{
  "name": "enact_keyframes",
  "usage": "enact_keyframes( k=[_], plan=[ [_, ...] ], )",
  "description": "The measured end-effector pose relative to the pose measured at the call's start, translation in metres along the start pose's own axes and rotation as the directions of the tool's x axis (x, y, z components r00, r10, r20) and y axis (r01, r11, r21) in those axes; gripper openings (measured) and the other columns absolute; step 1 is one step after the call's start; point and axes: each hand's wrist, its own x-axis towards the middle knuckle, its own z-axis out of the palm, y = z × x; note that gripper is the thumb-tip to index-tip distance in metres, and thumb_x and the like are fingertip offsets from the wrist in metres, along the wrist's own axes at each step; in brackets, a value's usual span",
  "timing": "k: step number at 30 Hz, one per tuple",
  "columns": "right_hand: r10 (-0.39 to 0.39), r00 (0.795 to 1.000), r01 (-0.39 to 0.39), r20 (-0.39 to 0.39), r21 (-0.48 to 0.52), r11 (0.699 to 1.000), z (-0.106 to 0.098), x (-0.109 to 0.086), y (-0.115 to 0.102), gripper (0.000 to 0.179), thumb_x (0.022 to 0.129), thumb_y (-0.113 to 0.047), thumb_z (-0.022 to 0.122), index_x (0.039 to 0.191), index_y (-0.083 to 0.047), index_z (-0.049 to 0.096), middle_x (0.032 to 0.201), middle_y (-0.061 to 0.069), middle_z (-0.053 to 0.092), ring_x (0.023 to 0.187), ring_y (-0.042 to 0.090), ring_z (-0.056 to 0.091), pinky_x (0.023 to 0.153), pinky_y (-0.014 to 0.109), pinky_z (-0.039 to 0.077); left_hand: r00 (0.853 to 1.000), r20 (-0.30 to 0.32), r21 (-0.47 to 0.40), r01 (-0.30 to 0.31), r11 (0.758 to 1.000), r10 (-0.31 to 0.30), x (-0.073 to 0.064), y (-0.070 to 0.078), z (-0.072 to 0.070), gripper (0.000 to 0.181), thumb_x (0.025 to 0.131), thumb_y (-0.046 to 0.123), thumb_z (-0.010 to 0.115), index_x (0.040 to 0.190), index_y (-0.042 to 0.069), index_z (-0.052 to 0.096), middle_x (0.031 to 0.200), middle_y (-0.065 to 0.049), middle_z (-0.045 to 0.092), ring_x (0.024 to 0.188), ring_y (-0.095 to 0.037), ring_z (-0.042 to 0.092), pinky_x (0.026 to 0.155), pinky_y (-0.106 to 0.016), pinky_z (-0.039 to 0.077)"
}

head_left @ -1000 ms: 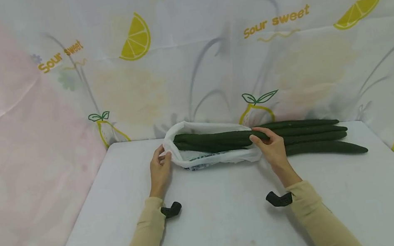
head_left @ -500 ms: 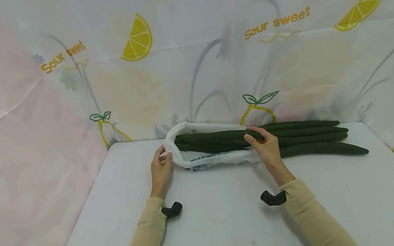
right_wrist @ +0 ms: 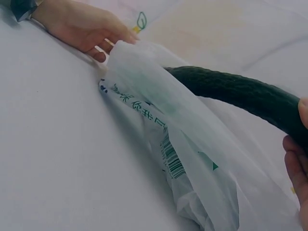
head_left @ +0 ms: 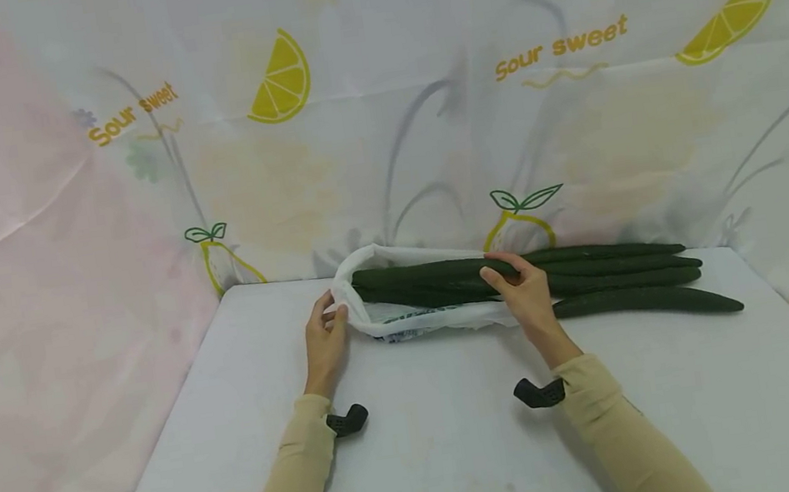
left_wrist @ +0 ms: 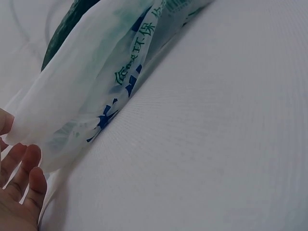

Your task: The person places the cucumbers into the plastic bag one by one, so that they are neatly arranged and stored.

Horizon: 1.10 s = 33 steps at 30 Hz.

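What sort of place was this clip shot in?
Probably a makeshift recording booth, though the room beyond is out of view: lemon-printed sheets stand close around the white table, and two black wrist-worn devices are visible.

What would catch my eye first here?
Probably the long dark-green cucumbers toward the back of the white table. The right hand holds one at the open mouth of a white plastic bag, whose edge the left hand grips. Behind, bright yellow lemon slices decorate the backdrop.
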Motion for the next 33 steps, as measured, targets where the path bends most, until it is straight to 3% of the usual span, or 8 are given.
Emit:
enact_keyframes(
  k=[5, 8, 13, 22, 28, 33],
  plan=[
    [-0.002, 1.0, 0.002, -0.021, 0.002, 1.0, 0.003, 0.011, 0.016, 0.041, 0.083, -0.026, 0.073, 0.119, -0.01, 0.065, 0.103, -0.005, 0.064, 0.079, -0.002, 0.063, 0.063, 0.014, 0.046, 1.0, -0.004, -0.007, -0.007, 1.0, 0.007, 0.001, 0.0, 0.0, 0.043, 0.097, 0.013, 0.053, 0.138, 0.001, 0.045, 0.135, -0.02, 0.049, 0.106, -0.033, 0.055, 0.074, -0.015, 0.042],
    [-0.02, 0.999, 0.019, -0.033, -0.01, 1.0, 0.005, 0.014, 0.02, 0.043, 0.082, -0.029, 0.074, 0.119, -0.01, 0.065, 0.1, -0.004, 0.066, 0.079, -0.001, 0.064, 0.063, 0.013, 0.047, 1.0, -0.006, -0.005, -0.006, 1.0, 0.006, 0.001, 0.0, 0.0, 0.043, 0.097, 0.013, 0.053, 0.138, 0.002, 0.045, 0.135, -0.02, 0.049, 0.106, -0.033, 0.055, 0.074, -0.016, 0.042],
    [-0.032, 0.999, 0.031, -0.02, -0.052, 0.998, 0.007, 0.016, 0.023, 0.047, 0.081, -0.034, 0.074, 0.119, -0.009, 0.065, 0.114, 0.006, 0.065, 0.077, -0.001, 0.062, 0.061, 0.014, 0.047, 1.0, -0.004, 0.007, -0.012, 1.0, 0.012, 0.001, -0.001, 0.0, 0.044, 0.097, 0.014, 0.053, 0.138, 0.002, 0.045, 0.135, -0.019, 0.049, 0.106, -0.032, 0.055, 0.075, -0.016, 0.042],
    [-0.014, 1.0, 0.015, 0.01, -0.171, 0.985, 0.004, 0.016, 0.029, 0.043, 0.082, -0.037, 0.073, 0.119, -0.018, 0.065, 0.13, 0.004, 0.059, 0.078, 0.012, 0.063, 0.056, 0.02, 0.045, 1.0, 0.001, 0.017, -0.026, 1.0, 0.026, 0.0, 0.0, 0.001, 0.043, 0.097, 0.013, 0.052, 0.138, 0.001, 0.045, 0.135, -0.02, 0.049, 0.107, -0.034, 0.055, 0.077, -0.02, 0.043],
    [-0.045, 0.998, 0.053, 0.039, -0.243, 0.969, 0.003, 0.015, 0.029, 0.042, 0.084, -0.034, 0.072, 0.12, -0.014, 0.064, 0.132, 0.008, 0.057, 0.096, 0.027, 0.066, 0.073, 0.031, 0.054, 1.0, 0.0, 0.012, -0.013, 1.0, 0.013, -0.001, 0.002, 0.001, 0.043, 0.097, 0.013, 0.053, 0.137, 0.001, 0.045, 0.135, -0.02, 0.049, 0.107, -0.034, 0.055, 0.076, -0.02, 0.042],
    [-0.053, 0.996, 0.074, 0.077, -0.306, 0.949, 0.002, 0.017, 0.029, 0.04, 0.084, -0.031, 0.071, 0.119, -0.012, 0.064, 0.131, 0.01, 0.057, 0.108, 0.03, 0.061, 0.087, 0.043, 0.052, 1.0, -0.004, 0.027, -0.003, 1.0, 0.003, -0.002, 0.003, 0.0, 0.043, 0.097, 0.013, 0.053, 0.138, 0.001, 0.045, 0.135, -0.02, 0.049, 0.107, -0.034, 0.055, 0.077, -0.02, 0.043]
  ],
)
